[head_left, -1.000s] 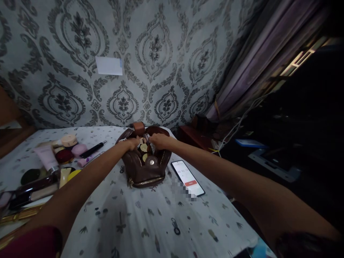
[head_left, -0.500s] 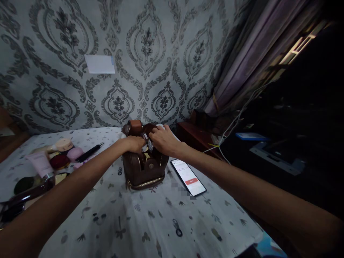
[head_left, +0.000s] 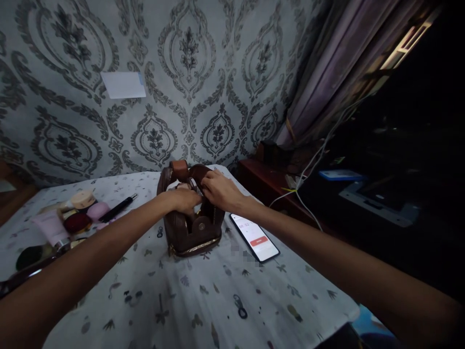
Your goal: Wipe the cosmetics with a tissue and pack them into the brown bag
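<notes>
With the brown bag standing open on the table, interior handling is appearing unfinished: the left hand is reaching inside, the right hand is curling at the rim (hidden contact is leaving both grips indeterminate), and cosmetics are lying outside.

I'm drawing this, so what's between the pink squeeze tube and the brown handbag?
From tube to handbag, the head view shows a dark red round item, a pink round thing, a black pen-shaped stick and the left forearm crossing.
</notes>
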Motion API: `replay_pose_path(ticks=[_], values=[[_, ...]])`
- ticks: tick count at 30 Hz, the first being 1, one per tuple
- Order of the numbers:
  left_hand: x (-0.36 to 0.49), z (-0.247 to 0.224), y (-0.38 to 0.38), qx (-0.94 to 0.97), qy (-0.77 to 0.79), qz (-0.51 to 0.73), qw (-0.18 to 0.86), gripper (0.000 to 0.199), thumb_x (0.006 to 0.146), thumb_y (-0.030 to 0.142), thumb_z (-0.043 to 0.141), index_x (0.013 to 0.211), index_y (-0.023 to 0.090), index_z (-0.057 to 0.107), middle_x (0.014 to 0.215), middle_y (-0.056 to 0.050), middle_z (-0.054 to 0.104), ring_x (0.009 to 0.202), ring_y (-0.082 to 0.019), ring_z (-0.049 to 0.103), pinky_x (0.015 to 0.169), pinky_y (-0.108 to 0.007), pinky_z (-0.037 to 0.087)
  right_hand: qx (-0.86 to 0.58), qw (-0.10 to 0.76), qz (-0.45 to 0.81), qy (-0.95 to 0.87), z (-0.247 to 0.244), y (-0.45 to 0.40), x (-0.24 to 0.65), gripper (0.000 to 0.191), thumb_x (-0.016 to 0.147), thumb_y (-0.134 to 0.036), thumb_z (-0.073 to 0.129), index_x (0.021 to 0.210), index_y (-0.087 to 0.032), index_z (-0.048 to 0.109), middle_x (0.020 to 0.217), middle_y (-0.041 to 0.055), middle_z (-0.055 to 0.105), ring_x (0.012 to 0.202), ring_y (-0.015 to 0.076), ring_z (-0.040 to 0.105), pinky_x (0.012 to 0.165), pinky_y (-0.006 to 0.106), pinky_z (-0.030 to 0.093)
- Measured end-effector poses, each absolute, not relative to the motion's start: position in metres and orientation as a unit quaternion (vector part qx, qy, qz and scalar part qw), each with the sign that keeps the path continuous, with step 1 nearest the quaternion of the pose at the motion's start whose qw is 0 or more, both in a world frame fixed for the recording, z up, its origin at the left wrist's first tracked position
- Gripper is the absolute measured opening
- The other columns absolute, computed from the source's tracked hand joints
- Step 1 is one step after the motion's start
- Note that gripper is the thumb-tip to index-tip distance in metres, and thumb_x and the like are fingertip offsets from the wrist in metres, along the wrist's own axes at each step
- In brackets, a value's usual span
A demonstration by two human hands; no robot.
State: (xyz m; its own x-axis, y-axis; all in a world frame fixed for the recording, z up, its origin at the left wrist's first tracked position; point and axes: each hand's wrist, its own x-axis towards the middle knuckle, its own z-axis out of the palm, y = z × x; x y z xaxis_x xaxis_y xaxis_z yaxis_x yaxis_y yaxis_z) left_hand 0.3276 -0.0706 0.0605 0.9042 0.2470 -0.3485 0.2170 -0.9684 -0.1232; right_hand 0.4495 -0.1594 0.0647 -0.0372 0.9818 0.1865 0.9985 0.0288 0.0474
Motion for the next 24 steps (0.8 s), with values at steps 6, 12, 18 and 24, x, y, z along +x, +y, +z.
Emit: replay_pose_path(ticks=[6, 12, 18, 24], values=[[0.333, 0.053, -0.071, -0.977, -0.113, 0.170, 0.067, 0.033, 0.071, 0.030, 0.071, 0.102, 0.020, 0.071, 0.106, -0.012, 0.073, 0.106, -0.031, 0.063, 0.095, -0.038, 0.046, -0.693, 0.052, -0.076, -0.715, 0.066, -0.161, 0.447, 0.023, 0.095, -0.019, 0.047, 0.105, -0.013, 0.067, 0.115, 0.0132, 0.059, 0.115, 0.0256, 0.049, 0.083, 0.031, 0.045], [0.332, 0.056, -0.064, -0.974, -0.125, 0.175, 0.071, 0.041, 0.072, 0.036, 0.072, 0.110, 0.020, 0.068, 0.117, -0.012, 0.070, 0.111, -0.030, 0.062, 0.090, -0.033, 0.048, -0.665, 0.098, -0.056, -0.738, 0.062, -0.162, 0.453, 0.023, 0.093, -0.017, 0.050, 0.107, -0.012, 0.068, 0.114, 0.0122, 0.061, 0.112, 0.0228, 0.051, 0.094, 0.031, 0.040], [0.322, 0.069, -0.056, -0.986, -0.163, 0.029, 0.001, 0.033, 0.080, 0.045, 0.064, 0.094, 0.016, 0.068, 0.097, -0.009, 0.072, 0.088, -0.024, 0.067, 0.079, -0.028, 0.048, -0.653, 0.157, -0.056, -0.739, 0.061, -0.174, 0.457, 0.031, 0.091, -0.011, 0.048, 0.119, -0.010, 0.061, 0.115, 0.0119, 0.064, 0.111, 0.0220, 0.054, 0.095, 0.032, 0.039], [0.284, 0.084, -0.088, -0.932, -0.227, -0.257, -0.117, 0.026, 0.086, 0.038, 0.052, 0.093, 0.017, 0.067, 0.086, -0.003, 0.071, 0.077, -0.018, 0.062, 0.073, -0.027, 0.045, -0.658, 0.103, -0.068, -0.743, 0.069, -0.177, 0.456, 0.027, 0.094, -0.016, 0.045, 0.112, -0.011, 0.064, 0.110, 0.0127, 0.067, 0.106, 0.0232, 0.057, 0.092, 0.033, 0.039]])
